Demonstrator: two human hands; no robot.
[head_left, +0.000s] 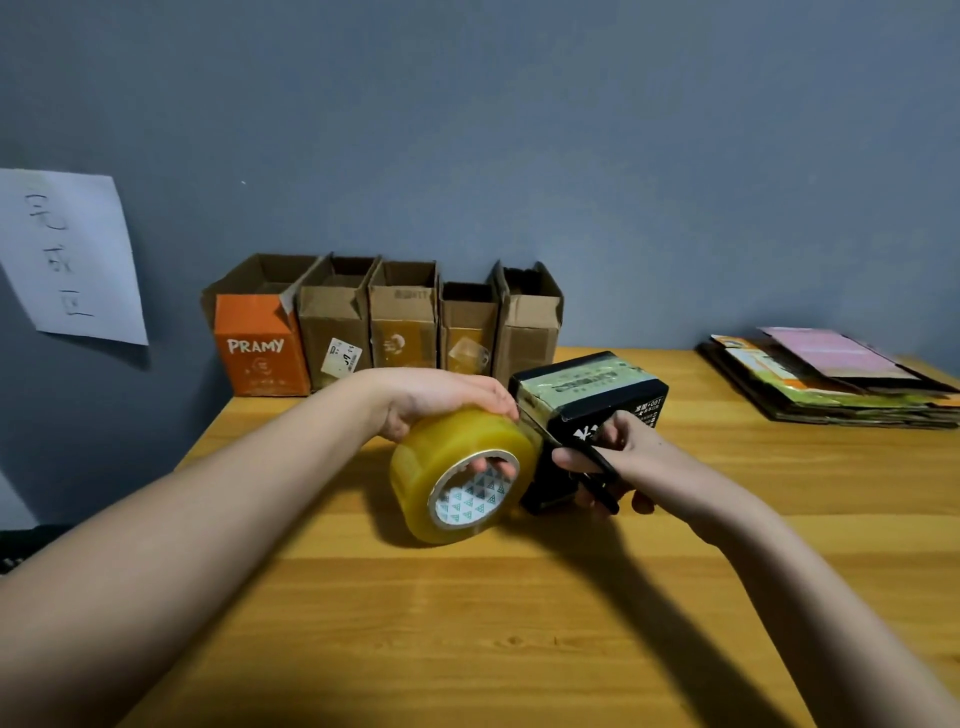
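A thick roll of yellowish packing tape (457, 467) is held above the wooden table (467, 623), its white core facing me. My left hand (436, 400) grips the roll, palm over its top and fingertips showing inside the core. Right beside the roll stands a small black box (597, 395) with tape stuck across its top. A strip of tape runs from the roll to the box. My right hand (623, 462) holds black scissors (592, 467) against the box's near side, at the strip of tape.
A row of several open cardboard boxes (384, 327) lines the wall at the table's back, the leftmost orange. A stack of flattened cartons (831, 379) lies at the back right. A sheet of paper (72, 254) hangs on the wall at left.
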